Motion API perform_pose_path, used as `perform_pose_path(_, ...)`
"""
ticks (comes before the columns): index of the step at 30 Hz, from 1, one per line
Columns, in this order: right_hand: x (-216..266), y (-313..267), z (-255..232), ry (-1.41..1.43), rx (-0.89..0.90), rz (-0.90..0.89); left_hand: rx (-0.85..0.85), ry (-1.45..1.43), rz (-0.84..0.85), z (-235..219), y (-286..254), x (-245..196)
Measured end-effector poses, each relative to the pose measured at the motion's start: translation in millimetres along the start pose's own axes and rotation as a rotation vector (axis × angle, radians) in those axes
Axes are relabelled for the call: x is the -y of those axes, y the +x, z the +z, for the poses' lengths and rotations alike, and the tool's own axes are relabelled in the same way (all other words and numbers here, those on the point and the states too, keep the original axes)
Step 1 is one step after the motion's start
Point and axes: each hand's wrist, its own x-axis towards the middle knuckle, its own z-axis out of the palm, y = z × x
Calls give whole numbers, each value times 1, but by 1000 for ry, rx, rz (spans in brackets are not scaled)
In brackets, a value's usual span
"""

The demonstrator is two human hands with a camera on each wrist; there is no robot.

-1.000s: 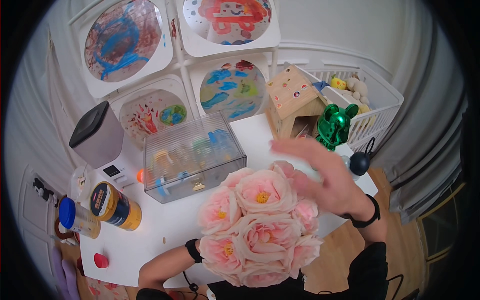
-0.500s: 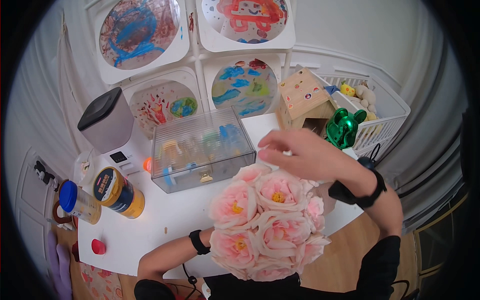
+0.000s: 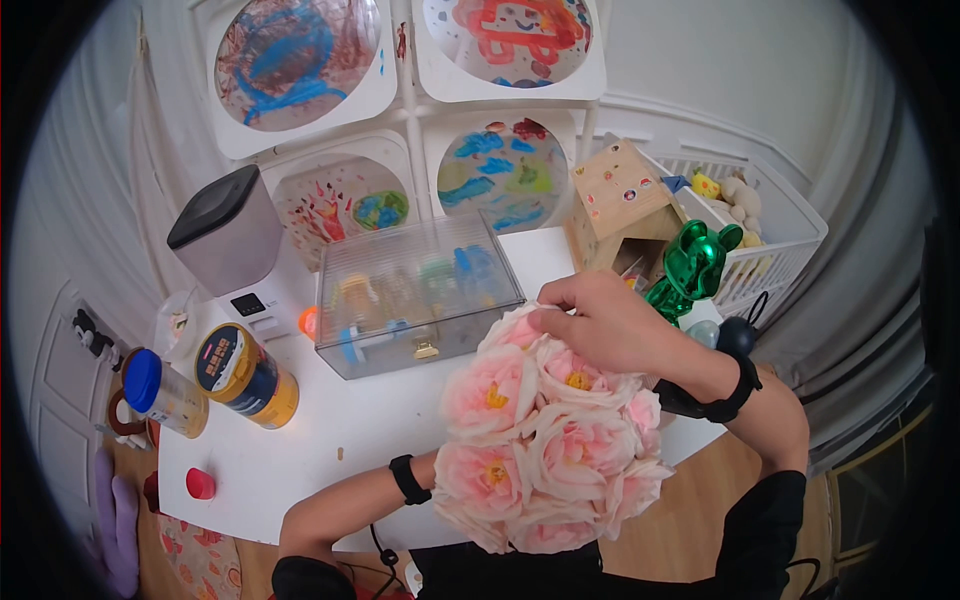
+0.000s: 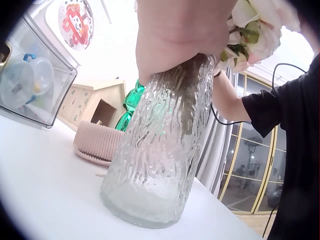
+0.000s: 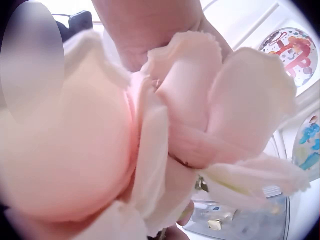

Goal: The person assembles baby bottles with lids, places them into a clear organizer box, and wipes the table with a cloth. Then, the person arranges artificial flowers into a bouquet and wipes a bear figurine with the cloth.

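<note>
1. My left hand (image 4: 180, 35) is gripping the neck of the ribbed glass vase (image 4: 157, 150), fingers curled round its top, and the vase is standing upright on the white table (image 3: 300, 450), near the front edge on my side.

2. My right hand (image 3: 605, 320) is resting on the far top of the pink flower bunch (image 3: 545, 430), fingertips pinching a petal of the uppermost bloom; the wrist view shows my thumb pressing against that petal.

3. The flowers are sitting in the vase, their heads spreading wide over the rim and hiding it from the head view.

4. I judge the risk to be top-heaviness: the bunch is far wider than the vase base, so pulling on a petal could be tipping the whole thing unless my left hand is holding firm.

5. The petal edges look thin and frayed; pinching too hard could be tearing one.

6. The clear plastic box (image 3: 415, 290) and the green bear figure (image 3: 690, 265) are standing just behind, within reach of a toppling bunch.
</note>
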Motion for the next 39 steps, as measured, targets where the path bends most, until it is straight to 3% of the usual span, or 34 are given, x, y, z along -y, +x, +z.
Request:
perform_pose_path(8,-9,-7,6,130,-127,32,-25,-13,-38,-2,-6,-8)
perform_pose_path(10,-10,-6,4,178,-92,175,-28,-19,-50,-4,-6,-12)
perform_pose_path(13,-16,-2,3,215,-83,217,-30,-26,-69,-6,-1,-18)
perform_pose_path(23,-12,-8,0,166,-135,141,-49,-29,-108,1,-6,-21)
perform_pose_path(26,-9,-8,-6,109,-90,63,-55,-25,-107,8,-4,-18)
perform_pose_path(28,6,-14,-17,146,-229,-161,-58,-16,-101,4,-1,-21)
perform_pose_path(30,24,-28,-25,-31,-202,-424,-61,-12,-97,2,-14,-21)
perform_pose_path(31,32,-34,-25,-37,-203,-424,-61,-13,-96,8,-6,-17)
perform_pose_path(33,44,-47,-16,-186,130,-681,-58,-15,-99,8,-8,-16)
perform_pose_path(36,37,-61,15,-325,101,-641,-42,-10,-109,9,8,-18)
perform_pose_path(39,32,-59,5,-296,120,-600,-27,-5,-122,9,8,-20)
